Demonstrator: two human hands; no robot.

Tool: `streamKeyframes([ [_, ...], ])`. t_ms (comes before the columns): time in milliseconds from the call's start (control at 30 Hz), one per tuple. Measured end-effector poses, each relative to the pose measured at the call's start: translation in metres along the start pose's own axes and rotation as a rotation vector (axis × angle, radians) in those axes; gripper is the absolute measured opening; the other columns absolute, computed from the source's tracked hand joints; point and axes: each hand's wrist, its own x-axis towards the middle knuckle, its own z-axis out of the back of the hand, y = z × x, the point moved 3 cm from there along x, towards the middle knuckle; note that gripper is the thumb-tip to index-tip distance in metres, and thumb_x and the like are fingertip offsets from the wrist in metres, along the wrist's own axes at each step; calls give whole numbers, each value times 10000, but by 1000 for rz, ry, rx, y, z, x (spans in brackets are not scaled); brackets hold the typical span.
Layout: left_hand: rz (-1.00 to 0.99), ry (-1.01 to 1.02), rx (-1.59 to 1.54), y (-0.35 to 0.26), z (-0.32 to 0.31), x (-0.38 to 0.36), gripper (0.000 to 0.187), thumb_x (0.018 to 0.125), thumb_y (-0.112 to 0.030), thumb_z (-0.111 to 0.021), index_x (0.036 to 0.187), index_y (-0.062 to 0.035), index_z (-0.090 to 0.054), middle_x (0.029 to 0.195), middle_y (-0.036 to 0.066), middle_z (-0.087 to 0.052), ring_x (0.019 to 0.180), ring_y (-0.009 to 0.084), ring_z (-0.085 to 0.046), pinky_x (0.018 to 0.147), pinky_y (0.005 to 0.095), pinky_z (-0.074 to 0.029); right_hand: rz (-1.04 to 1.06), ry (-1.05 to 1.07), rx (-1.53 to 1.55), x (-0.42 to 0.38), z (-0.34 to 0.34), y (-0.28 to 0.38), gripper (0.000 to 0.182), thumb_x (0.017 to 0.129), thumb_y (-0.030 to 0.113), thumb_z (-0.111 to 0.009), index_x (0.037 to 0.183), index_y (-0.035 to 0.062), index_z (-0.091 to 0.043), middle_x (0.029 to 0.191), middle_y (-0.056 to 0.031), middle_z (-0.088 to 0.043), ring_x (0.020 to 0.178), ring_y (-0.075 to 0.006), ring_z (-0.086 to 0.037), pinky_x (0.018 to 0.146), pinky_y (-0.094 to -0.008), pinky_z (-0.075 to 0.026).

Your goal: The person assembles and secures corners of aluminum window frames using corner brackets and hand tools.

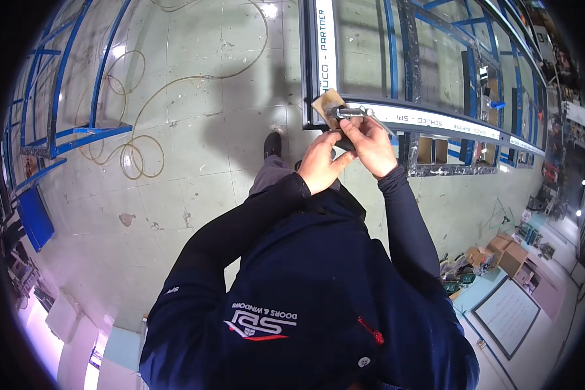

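Note:
A dark frame with white lettered film (435, 122) lies on blue supports, its near left corner in front of me. Over that corner is a tan piece of card or pad (329, 105), with a shiny metal tool (354, 112) across it. My right hand (372, 144) is closed round the tool's near side, thumb and fingers pressed together. My left hand (321, 160) is closed beside it, fingertips on a small dark part that I cannot make out, just below the frame's corner. The two hands almost touch.
Blue metal racks (91, 133) stand at the left. A yellowish hose (175, 81) loops over the tiled floor (195, 188). More blue supports (468, 84) are under the frame. At the lower right are a table with a whiteboard (506, 315) and cardboard boxes (512, 259).

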Motion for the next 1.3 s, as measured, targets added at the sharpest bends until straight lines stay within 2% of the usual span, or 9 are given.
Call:
streamKeyframes([
  [133, -39, -63, -159, 2, -9, 2, 422, 842, -209, -772, 1149, 18, -593, 1044, 146, -671, 997, 249, -652, 910, 376, -486, -27, 142, 137, -4, 10, 9, 147, 994, 169, -599, 1026, 25, -584, 933, -29, -653, 898, -98, -589, 825, -278, -494],
  [367, 21, -6, -125, -4, -4, 2, 424, 846, -236, -756, 1131, 30, -591, 1031, 201, -666, 967, 333, -653, 870, 382, -493, 174, 80, 559, 9, 56, 65, 547, 1038, 454, -425, 1335, 4, -517, 1329, -138, -594, 1258, -218, -542, 1080, -390, -393],
  [567, 73, 57, -140, 4, -3, 3, 364, 871, -171, -719, 1154, 18, -590, 1017, 175, -691, 970, 271, -675, 886, 354, -500, 262, 443, 151, -2, 9, 88, 355, 1045, 304, -487, 1181, -2, -606, 1129, -76, -643, 1104, -157, -557, 990, -302, -420],
  [633, 16, 15, -124, -3, 0, 5, 421, 862, -220, -731, 1162, 32, -579, 1030, 215, -683, 977, 322, -675, 860, 385, -509, 168, 189, 309, -11, -8, 78, 352, 1045, 344, -464, 939, 31, -586, 1040, -71, -640, 1030, -154, -539, 977, -313, -397],
  [733, -19, -6, -121, -4, 1, 3, 447, 850, -232, -740, 1168, 36, -575, 1044, 227, -681, 981, 345, -676, 844, 403, -517, 137, -315, 520, -23, -44, 80, 323, 1059, 310, -436, 909, 48, -552, 1046, -93, -636, 1005, -154, -535, 940, -311, -405],
  [833, 15, 33, -128, -2, 3, 5, 464, 845, -226, -737, 1192, 33, -570, 1043, 203, -685, 981, 343, -673, 857, 403, -514, 178, -309, 572, -20, -44, 74, 330, 1056, 322, -441, 1007, 23, -571, 1115, -130, -619, 1089, -195, -545, 990, -327, -395],
  [900, -11, 45, -122, -3, 3, 6, 486, 849, -229, -732, 1217, 37, -561, 1043, 196, -687, 984, 346, -669, 864, 401, -510, 220, -163, 458, -25, -26, 80, 320, 1049, 294, -478, 1110, 0, -587, 1121, -69, -611, 1033, -121, -526, 946, -283, -409],
  [1067, -66, 110, -31, 19, 5, 1, 521, 898, -319, -699, 1244, 41, -550, 1261, 207, -590, 1118, 370, -600, 914, 427, -490, 526, 345, -396, -32, 34, 118, 711, 788, 191, -811, 1402, 48, -483, 1380, -138, -556, 1309, -284, -502, 1082, -416, -380],
  [1300, -164, 272, 61, 21, 8, 16, 506, 926, -382, -636, 1259, -11, -550, 1211, 212, -604, 1137, 399, -569, 953, 463, -462, 733, 543, -762, -2, 40, 148, 632, 664, 328, -848, 1214, 88, -648, 1102, -134, -685, 1037, -356, -629, 949, -431, -476],
])
